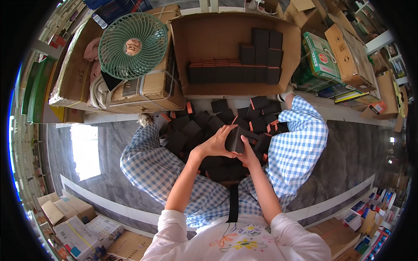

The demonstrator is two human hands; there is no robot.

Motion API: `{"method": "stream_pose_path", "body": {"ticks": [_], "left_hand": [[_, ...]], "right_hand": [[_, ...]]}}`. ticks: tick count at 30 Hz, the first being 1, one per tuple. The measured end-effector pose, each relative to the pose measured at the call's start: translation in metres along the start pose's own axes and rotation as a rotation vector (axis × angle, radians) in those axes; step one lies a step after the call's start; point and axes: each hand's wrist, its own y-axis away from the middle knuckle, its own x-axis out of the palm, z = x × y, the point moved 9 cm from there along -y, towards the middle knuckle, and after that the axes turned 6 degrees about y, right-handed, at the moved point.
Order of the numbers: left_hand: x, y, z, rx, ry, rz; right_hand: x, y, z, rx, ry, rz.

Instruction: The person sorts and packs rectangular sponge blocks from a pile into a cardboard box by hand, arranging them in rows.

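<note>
There's a flower-printed white shirt (246, 243), then a smooth black box (235, 141) clamped between right hand (214, 145) and left hand (249, 153), over jumbled cartons (189, 129).

head-worn view, facing forward and steeply down, lap close below

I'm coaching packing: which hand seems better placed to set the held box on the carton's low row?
Probably the left hand: it spans the black box, and the carton's low row extends leftward; the right hand lines up with the taller stack.
</note>
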Motion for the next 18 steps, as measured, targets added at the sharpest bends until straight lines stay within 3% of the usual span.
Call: {"method": "stream_pose_path", "body": {"ticks": [5, 7, 10, 11, 13, 15, 18], "left_hand": [[0.003, 0.001, 0.004, -0.032, -0.002, 0.028], [0.001, 0.002, 0.005, 0.051, -0.012, -0.015], [-0.021, 0.004, 0.023, 0.003, 0.336, -0.144], [-0.026, 0.005, 0.041, -0.143, 0.335, -0.189], [-0.027, 0.008, 0.07, -0.283, 0.67, -0.151], [-0.023, 0.016, 0.076, -0.324, 0.792, -0.179], [0.001, 0.015, 0.058, -0.378, 0.897, 0.03]], "right_hand": [[0.001, 0.003, 0.0, 0.022, 0.042, -0.012], [-0.006, 0.003, 0.001, 0.009, 0.038, -0.115], [0.004, 0.003, 0.016, -0.073, 0.045, -0.006], [0.004, 0.003, 0.02, -0.071, 0.046, -0.004], [0.021, 0.01, 0.035, -0.066, 0.008, 0.097], [0.017, 0.008, 0.043, -0.095, -0.008, 0.076], [0.018, 0.011, 0.053, -0.121, -0.045, 0.076]]}}
